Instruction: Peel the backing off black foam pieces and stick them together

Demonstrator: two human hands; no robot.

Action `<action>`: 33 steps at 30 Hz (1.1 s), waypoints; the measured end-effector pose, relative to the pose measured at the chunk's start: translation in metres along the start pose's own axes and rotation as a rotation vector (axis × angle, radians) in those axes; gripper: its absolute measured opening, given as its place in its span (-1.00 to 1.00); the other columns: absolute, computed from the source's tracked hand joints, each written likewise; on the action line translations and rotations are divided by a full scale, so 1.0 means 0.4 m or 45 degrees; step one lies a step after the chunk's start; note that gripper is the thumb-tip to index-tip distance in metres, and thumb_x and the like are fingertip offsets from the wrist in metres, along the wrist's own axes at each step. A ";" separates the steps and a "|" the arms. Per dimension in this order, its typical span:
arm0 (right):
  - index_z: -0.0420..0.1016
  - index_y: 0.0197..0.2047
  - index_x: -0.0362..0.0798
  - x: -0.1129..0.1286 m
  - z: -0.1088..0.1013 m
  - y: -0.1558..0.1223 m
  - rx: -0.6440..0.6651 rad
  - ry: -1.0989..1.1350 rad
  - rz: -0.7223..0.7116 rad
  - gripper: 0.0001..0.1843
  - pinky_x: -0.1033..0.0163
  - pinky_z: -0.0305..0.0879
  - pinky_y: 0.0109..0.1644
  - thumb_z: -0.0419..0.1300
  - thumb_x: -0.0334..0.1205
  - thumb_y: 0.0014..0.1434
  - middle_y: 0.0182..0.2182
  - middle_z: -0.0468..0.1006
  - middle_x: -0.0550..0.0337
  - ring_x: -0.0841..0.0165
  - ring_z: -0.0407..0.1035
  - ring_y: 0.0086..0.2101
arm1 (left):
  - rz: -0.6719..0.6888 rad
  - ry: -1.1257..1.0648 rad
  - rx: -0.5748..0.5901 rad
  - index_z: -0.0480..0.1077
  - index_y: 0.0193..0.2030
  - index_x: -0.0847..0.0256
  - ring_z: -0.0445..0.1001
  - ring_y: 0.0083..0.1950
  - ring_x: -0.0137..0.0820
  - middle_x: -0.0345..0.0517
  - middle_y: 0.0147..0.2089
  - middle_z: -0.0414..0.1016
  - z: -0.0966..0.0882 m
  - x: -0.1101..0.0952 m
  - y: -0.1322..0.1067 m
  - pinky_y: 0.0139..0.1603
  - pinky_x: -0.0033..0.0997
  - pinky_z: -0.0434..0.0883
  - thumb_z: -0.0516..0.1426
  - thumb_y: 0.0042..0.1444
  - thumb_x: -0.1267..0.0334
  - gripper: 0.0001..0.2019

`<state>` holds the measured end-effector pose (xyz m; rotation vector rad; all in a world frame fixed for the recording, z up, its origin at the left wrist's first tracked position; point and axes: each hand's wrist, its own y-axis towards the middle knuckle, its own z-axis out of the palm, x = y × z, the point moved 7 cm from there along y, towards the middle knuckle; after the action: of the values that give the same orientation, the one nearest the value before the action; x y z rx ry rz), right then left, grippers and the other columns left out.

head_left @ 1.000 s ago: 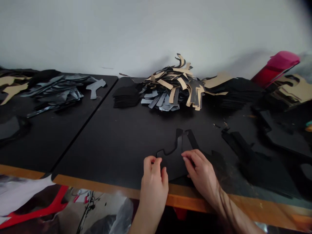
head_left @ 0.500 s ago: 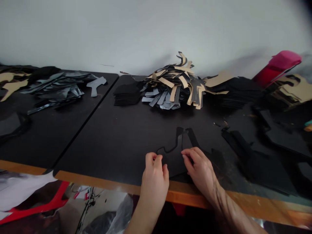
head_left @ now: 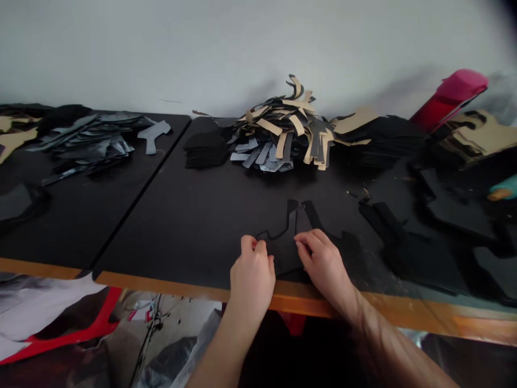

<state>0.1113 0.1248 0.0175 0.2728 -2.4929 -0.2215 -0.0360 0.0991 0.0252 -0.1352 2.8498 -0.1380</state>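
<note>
Flat on the dark tabletop lies a black cut-out piece (head_left: 283,250) of thin sheet material, with a curved notch and a narrow upright arm. My left hand (head_left: 252,275) pinches its left edge, thumb and fingers closed together. At its right side my right hand (head_left: 323,261) has thumb and forefinger pinched on the edge. Another black strip (head_left: 312,215) slants away behind my right hand, partly covered. Whether the layers are joined cannot be made out, black lying on black.
A heap of beige and grey strips (head_left: 299,129) stands by the wall, between black stacks (head_left: 205,148). Grey pieces (head_left: 95,143) are piled at left. Black cut pieces (head_left: 424,258) lie at right, near a teal-and-orange object (head_left: 503,188) and a pink-red roll (head_left: 452,99). The table has a wooden edge (head_left: 161,283).
The view has tilted down a little, so the table and piles appear higher. Both hands keep their hold on the black piece, with hardly any movement against it.
</note>
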 end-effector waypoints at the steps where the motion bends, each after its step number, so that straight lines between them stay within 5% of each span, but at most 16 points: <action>1: 0.45 -0.27 -0.12 0.001 -0.001 0.000 -0.007 0.000 -0.003 -0.81 0.31 0.30 -0.22 0.01 -0.42 0.16 -0.33 0.42 0.12 0.41 0.36 -0.34 | -0.002 0.021 0.022 0.39 -0.12 0.22 0.48 -0.41 -0.38 -0.05 -0.06 0.30 -0.003 -0.003 0.003 -0.45 -0.38 0.37 0.09 0.12 0.31 -0.82; 8: 0.46 -0.26 -0.14 0.002 -0.002 -0.001 0.001 -0.001 -0.019 -0.80 0.30 0.32 -0.16 0.01 -0.42 0.15 -0.32 0.42 0.09 0.40 0.36 -0.32 | -0.011 0.075 0.092 0.38 -0.08 0.15 0.47 -0.44 -0.34 -0.07 -0.07 0.32 -0.010 0.003 0.005 -0.48 -0.35 0.34 0.09 0.14 0.24 -0.78; 17: 0.46 -0.26 -0.14 0.005 -0.003 -0.003 -0.015 -0.046 -0.035 -0.80 0.28 0.32 -0.16 0.00 -0.39 0.18 -0.31 0.42 0.09 0.39 0.36 -0.31 | 0.098 -0.227 0.076 0.43 -0.06 0.10 0.46 -0.20 -0.38 -0.12 -0.09 0.33 -0.005 0.048 0.013 -0.09 -0.37 0.36 0.06 0.16 0.34 -0.76; 23: 0.44 -0.24 -0.13 0.011 0.001 -0.006 0.024 -0.101 -0.032 -0.85 0.29 0.33 -0.21 0.06 -0.35 0.18 -0.28 0.40 0.10 0.39 0.36 -0.31 | 0.069 -0.184 0.068 0.38 -0.02 0.15 0.42 -0.40 -0.48 -0.10 -0.04 0.29 0.003 0.043 -0.005 -0.22 -0.36 0.39 0.14 0.11 0.28 -0.72; 33: 0.39 -0.21 -0.04 0.045 0.010 -0.023 0.119 -0.560 -0.146 -0.86 0.36 0.21 -0.48 0.03 -0.28 0.23 -0.27 0.37 0.08 0.36 0.35 -0.30 | 0.132 -0.036 0.010 0.32 0.02 0.17 0.47 -0.28 -0.43 -0.08 -0.03 0.28 0.011 0.029 -0.020 -0.37 -0.47 0.38 0.10 0.15 0.30 -0.71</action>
<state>0.0961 0.1118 0.0224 0.4466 -2.9306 -0.2324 -0.0453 0.0898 0.0186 0.0125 2.8206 -0.1251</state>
